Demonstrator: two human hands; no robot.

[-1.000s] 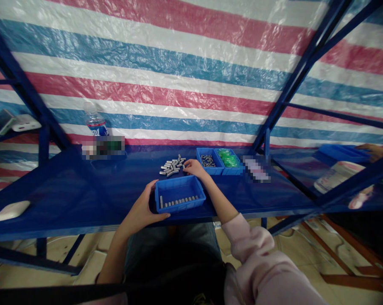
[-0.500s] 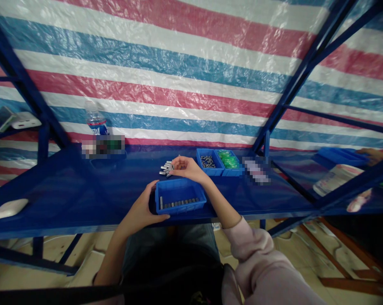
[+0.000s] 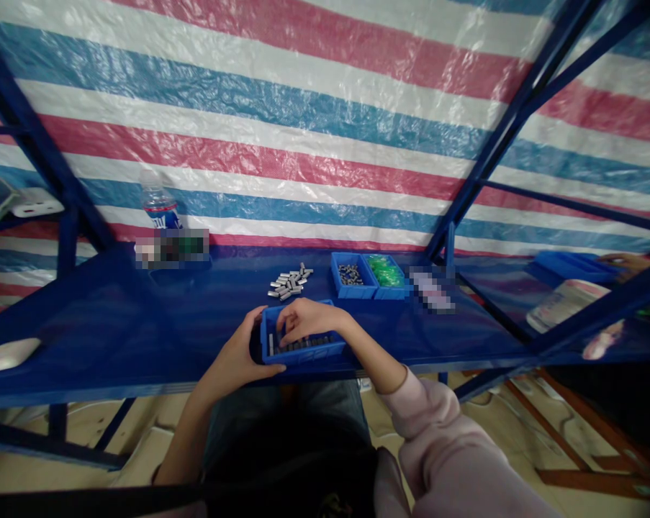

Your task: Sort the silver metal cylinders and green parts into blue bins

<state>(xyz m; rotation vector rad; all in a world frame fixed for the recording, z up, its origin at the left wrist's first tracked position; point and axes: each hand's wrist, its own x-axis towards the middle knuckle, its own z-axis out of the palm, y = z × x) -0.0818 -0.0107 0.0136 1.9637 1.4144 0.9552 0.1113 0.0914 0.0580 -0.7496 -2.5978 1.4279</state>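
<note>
Hanging beyond the fingers, a glossy red, white and blue striped plastic sheet [image 3: 281, 158] backs the long blue counter [image 3: 141, 324] that runs under both hands. On it, the blue rectangular plastic tray [image 3: 325, 352] sits between the fingers of the left hand [image 3: 243, 354], which grip its left end, thumb along the near side. The fingers of the right hand [image 3: 317, 319] are bent down inside it, above a row of short metal cylinders [image 3: 314, 343]; I cannot tell whether they pinch one. Beyond and right of those fingers, a small blue bin of metal parts [image 3: 355, 293] stands beside a small blue bin of green items [image 3: 392, 293]. A clear plastic bottle [image 3: 161, 208] is farther off, beyond the left fingers. Just beyond the right fingers lies a loose pile of silver cylinders [image 3: 289, 283].
</note>
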